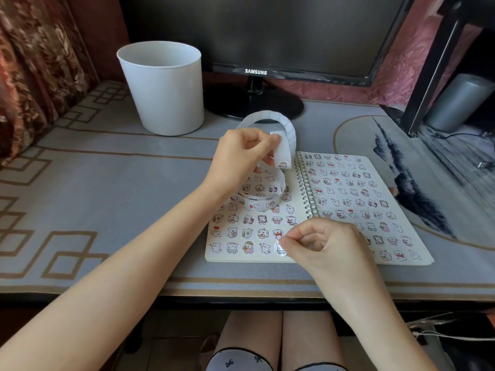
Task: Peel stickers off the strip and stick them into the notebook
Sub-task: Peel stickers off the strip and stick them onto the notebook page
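Two bare hands over an open notebook (409,210), head view. Spiral-bound, wire coils down the centre; it lies flat on a grey desk mat (120,188) with a tan key-pattern border. Both pages are covered in neat rows of small cartoon-bear stickers.

Left hand (241,153): raised above the far part of the left page, fingers curled, thumb and forefinger pinching the strip (284,129). The strip is glossy, translucent white backing; it arches up and over the hand, and its lower run curls into a loose loop resting on the left page.

Right hand (321,245): near edge of the notebook, fingers curled, thumb and forefinger pinching a round white sticker (280,250) at the right end of the nearest row on the left page. Cannot tell whether it is stuck down.

Far left: a smooth white plastic bin (163,89), tapered and round. Behind it to the right is a dark monitor (267,30) on a round base.
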